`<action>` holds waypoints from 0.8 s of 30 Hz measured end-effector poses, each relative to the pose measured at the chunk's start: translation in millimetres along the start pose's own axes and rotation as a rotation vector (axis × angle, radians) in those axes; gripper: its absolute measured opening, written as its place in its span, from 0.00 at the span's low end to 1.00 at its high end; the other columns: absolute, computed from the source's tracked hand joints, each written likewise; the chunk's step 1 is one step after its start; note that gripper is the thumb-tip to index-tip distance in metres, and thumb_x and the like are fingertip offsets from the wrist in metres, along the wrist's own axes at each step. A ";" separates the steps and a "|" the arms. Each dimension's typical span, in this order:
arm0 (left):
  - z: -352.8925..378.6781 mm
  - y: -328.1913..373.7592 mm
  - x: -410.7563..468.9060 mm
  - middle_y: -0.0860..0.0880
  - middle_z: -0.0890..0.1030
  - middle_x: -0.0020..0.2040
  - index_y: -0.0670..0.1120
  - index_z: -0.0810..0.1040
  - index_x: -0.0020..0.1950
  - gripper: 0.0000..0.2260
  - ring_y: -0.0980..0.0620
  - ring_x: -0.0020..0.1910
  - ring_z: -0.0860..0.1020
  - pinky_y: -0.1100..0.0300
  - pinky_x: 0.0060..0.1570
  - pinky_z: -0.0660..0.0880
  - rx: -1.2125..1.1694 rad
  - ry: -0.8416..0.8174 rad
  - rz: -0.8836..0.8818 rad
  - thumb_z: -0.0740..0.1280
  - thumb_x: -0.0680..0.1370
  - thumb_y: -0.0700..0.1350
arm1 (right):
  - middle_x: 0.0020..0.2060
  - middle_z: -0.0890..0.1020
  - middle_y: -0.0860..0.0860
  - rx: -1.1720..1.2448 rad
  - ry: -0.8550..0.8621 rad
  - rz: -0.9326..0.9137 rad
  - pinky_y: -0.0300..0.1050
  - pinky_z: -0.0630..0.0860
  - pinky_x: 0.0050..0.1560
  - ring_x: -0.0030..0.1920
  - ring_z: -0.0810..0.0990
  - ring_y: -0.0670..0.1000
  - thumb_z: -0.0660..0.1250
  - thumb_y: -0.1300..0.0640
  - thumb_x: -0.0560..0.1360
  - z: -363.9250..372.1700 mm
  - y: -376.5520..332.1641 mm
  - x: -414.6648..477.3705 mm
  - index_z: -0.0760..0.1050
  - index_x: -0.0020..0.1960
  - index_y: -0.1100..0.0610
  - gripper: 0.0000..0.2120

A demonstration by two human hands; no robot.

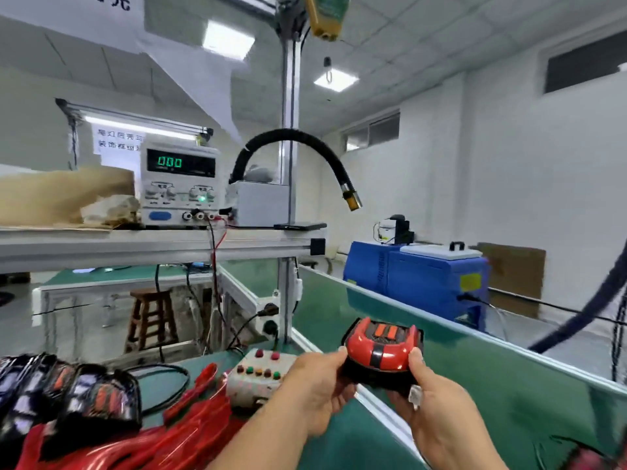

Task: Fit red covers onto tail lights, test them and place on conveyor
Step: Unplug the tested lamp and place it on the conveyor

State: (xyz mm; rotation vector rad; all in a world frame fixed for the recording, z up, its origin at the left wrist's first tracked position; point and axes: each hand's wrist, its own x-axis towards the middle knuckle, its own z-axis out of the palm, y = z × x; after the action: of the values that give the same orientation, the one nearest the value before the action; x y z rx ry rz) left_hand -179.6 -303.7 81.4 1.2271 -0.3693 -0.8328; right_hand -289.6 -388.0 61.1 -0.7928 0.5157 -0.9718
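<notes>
- Left hand (pixel 315 385) grip: thumb lying on top, fingers curling under, holding the left end of the tail light (pixel 376 376).
- Right hand (pixel 431 401) grip: doing the same on the right end, thumb pressing the top edge.
- A small white piece is sticking out by the right thumb; can't tell what it is.
- Tail light: black housing with the red cover (pixel 359 351) sitting on top. It's hanging roughly level between both hands, over the conveyor's near edge and not touching the belt.
- Conveyor (pixel 492 385): green belt running along the table's right edge, with an aluminium rail between the two.
- Button box (pixel 258 374) is sitting near the table's right edge, just left of the left hand, showing red, green and yellow buttons.
- Loose red covers (pixel 196 429) are lying piled along the table's (pixel 163 391) front edge, reaching up to the box.
- Bare tail lights (pixel 68 395) are leaning in a row at the front-left corner, on top of that pile.
- Shelf (pixel 135 245) is running above the table's far edge, carrying the power supply (pixel 179 184): display reading 000, green lamp glowing, red and black leads dropping down.
- Black hose (pixel 298 137) is arching off the shelf over the conveyor, nozzle pointing down.
- Blue machine (pixel 417 279) is standing past the conveyor's far edge.
- Wooden stool (pixel 152 320) is standing beyond the table's far edge.
</notes>
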 end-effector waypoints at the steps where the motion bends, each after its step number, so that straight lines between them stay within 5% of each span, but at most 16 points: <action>1: 8.0 -0.3 8.5 0.44 0.79 0.37 0.41 0.77 0.46 0.07 0.53 0.30 0.73 0.68 0.20 0.70 0.018 0.004 -0.019 0.64 0.82 0.41 | 0.40 0.82 0.63 0.016 0.036 0.000 0.42 0.79 0.26 0.39 0.81 0.56 0.67 0.57 0.77 -3.0 -3.8 8.5 0.74 0.45 0.71 0.15; 6: 32.3 -1.3 43.9 0.43 0.78 0.37 0.40 0.76 0.48 0.05 0.53 0.30 0.72 0.69 0.20 0.70 0.043 0.008 -0.091 0.64 0.82 0.40 | 0.43 0.76 0.59 -0.033 0.147 -0.005 0.41 0.78 0.24 0.44 0.78 0.56 0.66 0.55 0.79 -13.5 -10.2 48.1 0.72 0.44 0.69 0.16; 11: 40.2 -12.1 69.5 0.42 0.79 0.40 0.37 0.77 0.49 0.05 0.52 0.33 0.74 0.66 0.23 0.74 -0.016 0.050 -0.090 0.64 0.81 0.36 | 0.39 0.80 0.59 -0.057 0.169 -0.009 0.48 0.76 0.34 0.39 0.79 0.54 0.62 0.57 0.81 -20.4 -0.1 83.1 0.75 0.43 0.66 0.14; 15: 50.0 -27.7 82.9 0.46 0.83 0.38 0.41 0.81 0.44 0.06 0.52 0.35 0.77 0.64 0.33 0.75 0.041 0.161 0.113 0.67 0.80 0.38 | 0.38 0.80 0.58 0.039 0.150 0.092 0.49 0.75 0.37 0.37 0.77 0.54 0.58 0.57 0.83 -17.2 12.8 116.7 0.75 0.43 0.63 0.14; 19: 56.1 -29.1 90.1 0.51 0.85 0.44 0.46 0.80 0.48 0.03 0.51 0.44 0.81 0.58 0.48 0.76 0.242 0.369 0.266 0.70 0.77 0.46 | 0.36 0.82 0.58 0.097 0.096 0.218 0.45 0.77 0.31 0.36 0.78 0.54 0.57 0.58 0.83 -7.4 25.9 143.9 0.76 0.48 0.64 0.12; 24: 50.7 -20.5 106.0 0.48 0.83 0.43 0.47 0.76 0.42 0.06 0.46 0.45 0.81 0.53 0.51 0.77 0.235 0.361 0.244 0.68 0.79 0.44 | 0.29 0.82 0.57 0.050 0.042 0.193 0.42 0.77 0.24 0.35 0.79 0.54 0.57 0.58 0.83 5.1 22.5 151.1 0.76 0.43 0.65 0.15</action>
State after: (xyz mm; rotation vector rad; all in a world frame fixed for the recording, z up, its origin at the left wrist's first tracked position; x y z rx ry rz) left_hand -150.5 -417.4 60.1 1.4854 -0.3193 -0.3537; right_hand -201.4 -511.1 40.3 -0.6658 0.5906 -0.8207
